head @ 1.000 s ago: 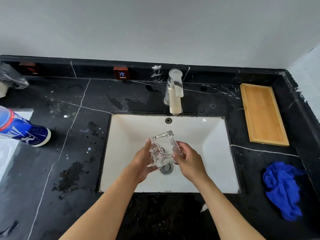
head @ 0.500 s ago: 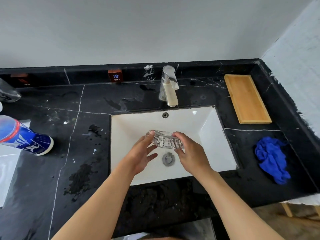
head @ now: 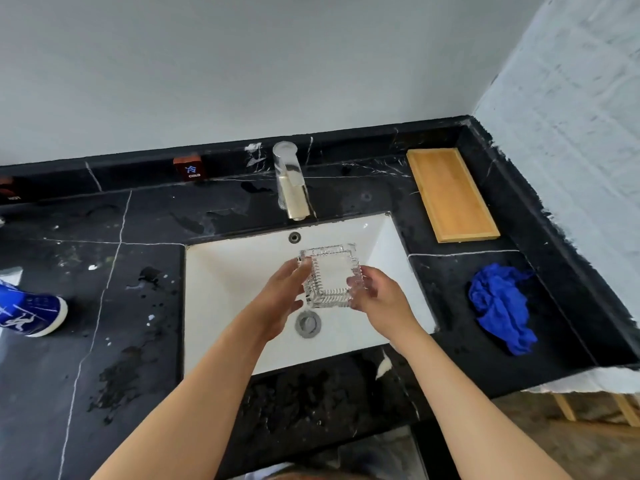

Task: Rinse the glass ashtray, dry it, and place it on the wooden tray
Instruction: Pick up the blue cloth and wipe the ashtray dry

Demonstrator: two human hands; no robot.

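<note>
A square ribbed glass ashtray (head: 330,274) is held over the white sink (head: 221,278), above the drain, tilted with its hollow facing me. My left hand (head: 280,299) grips its left side and my right hand (head: 375,294) grips its right side. The faucet (head: 292,188) stands behind the basin; no water stream shows. The wooden tray (head: 450,194) lies bare on the black counter at the back right. A crumpled blue cloth (head: 500,306) lies on the counter right of the sink.
Black marble counter (head: 104,306) has wet patches left of and in front of the basin. A blue and white canister (head: 27,315) lies at the left edge. A small "cold" sign (head: 190,169) leans on the back ledge. White wall rises at right.
Both hands turned the ashtray from edge-on to its hollow facing me and raised it slightly. The view shifted left, bringing more of the right wall and counter end into sight.
</note>
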